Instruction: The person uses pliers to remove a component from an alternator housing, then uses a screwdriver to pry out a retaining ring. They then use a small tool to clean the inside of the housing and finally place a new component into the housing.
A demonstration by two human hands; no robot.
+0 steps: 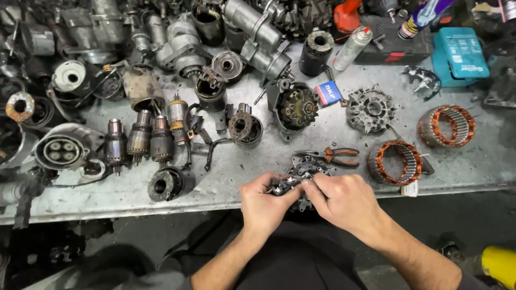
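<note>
Both hands meet at the front edge of a grey metal workbench [258, 161]. My left hand [263, 201] and my right hand [336, 196] together grip a small dark metal alternator part [301, 171], a ring-shaped piece with fins, partly hidden by my fingers. Just beyond it lie orange-handled pliers [336, 156]. Two copper-wound stator rings rest to the right, one near [396, 162] and one farther [447, 125].
Several starter armatures [141, 138] stand at the left. A grey alternator housing [370, 109], an open motor housing [293, 107], a spray can [352, 48], a teal case [459, 53] and piles of dirty motor parts cover the bench. A yellow object [500, 266] sits bottom right.
</note>
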